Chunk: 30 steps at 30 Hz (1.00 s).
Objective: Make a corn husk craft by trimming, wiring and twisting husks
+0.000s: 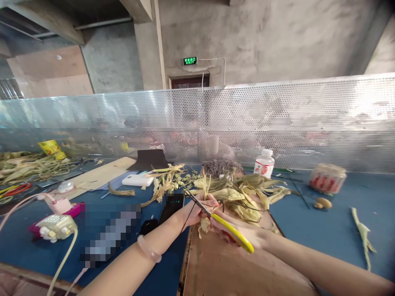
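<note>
My right hand (247, 232) is closed round yellow-handled scissors (225, 226), whose dark blades point up and left over my left hand. My left hand (200, 209) is pinched on a small bundle of dried corn husk strips (206, 187) that stands upright from its fingers. A thin black thread (187, 218) hangs by the left wrist, which wears a pale bracelet (149, 249). Both hands hover above a brown board (222, 267). A heap of dried husks (247, 195) lies just behind them.
A blue table (327, 230) carries a black phone (173, 205), a white power bank (138, 180), a plastic bottle (264, 163), a clear tub with red contents (327, 178), chargers and cables at left, and a loose husk strip (363, 236). A perforated metal screen (277, 123) runs along the back.
</note>
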Tool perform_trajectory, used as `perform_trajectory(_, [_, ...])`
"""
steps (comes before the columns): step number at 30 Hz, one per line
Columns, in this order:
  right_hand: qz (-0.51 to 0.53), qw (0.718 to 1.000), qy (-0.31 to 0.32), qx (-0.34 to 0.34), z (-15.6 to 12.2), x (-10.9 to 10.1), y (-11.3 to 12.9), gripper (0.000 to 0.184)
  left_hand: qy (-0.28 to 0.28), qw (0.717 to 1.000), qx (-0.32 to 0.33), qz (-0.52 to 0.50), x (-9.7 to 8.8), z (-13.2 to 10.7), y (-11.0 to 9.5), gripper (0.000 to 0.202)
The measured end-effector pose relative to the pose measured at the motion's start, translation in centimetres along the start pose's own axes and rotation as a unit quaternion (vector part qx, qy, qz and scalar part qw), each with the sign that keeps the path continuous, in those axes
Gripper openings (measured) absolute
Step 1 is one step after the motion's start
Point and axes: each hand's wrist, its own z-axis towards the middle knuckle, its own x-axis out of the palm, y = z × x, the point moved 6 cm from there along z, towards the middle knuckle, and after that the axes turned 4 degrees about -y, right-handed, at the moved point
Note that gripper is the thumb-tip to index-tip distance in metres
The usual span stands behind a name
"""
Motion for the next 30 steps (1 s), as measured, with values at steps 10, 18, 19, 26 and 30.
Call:
perform_trajectory(10, [0.019, 0.999, 0.03, 0.036, 0.2, 2.5, 1.1, 0.039, 0.012, 0.999, 0.032, -0.014, 0.4, -0.3, -0.5, 0.023])
perform_trajectory(18, [0.022, 0.997, 0.051, 0.061, -2.5, 1.1, 2.6, 0.032, -0.052, 0.996, 0.06, -0.042, -1.4, 0.3, -2.3, 0.03])
perform_trajectory(19, [-0.023, 0.998, 0.041, 0.038, -3.4, 0.5, 3.7, 0.033, -0.045, 0.996, 0.065, -0.027, -1.6, 0.2, -3.1, 0.028])
perform_trajectory(26, [-0.369, 0.899, -0.234, -0.035, -8.8, -9.5, 6.7, 0.038, -0.029, 0.992, 0.105, 0.07, -2.1, -1.0, -8.8, 0.024])
perform_trajectory(30, [-0.594, 0.721, -0.343, 0.104, -12.7, -16.6, 1.8, 0.03, -0.032, 0.99, 0.115, 0.076, -0.2, -0.9, -9.3, 0.023])
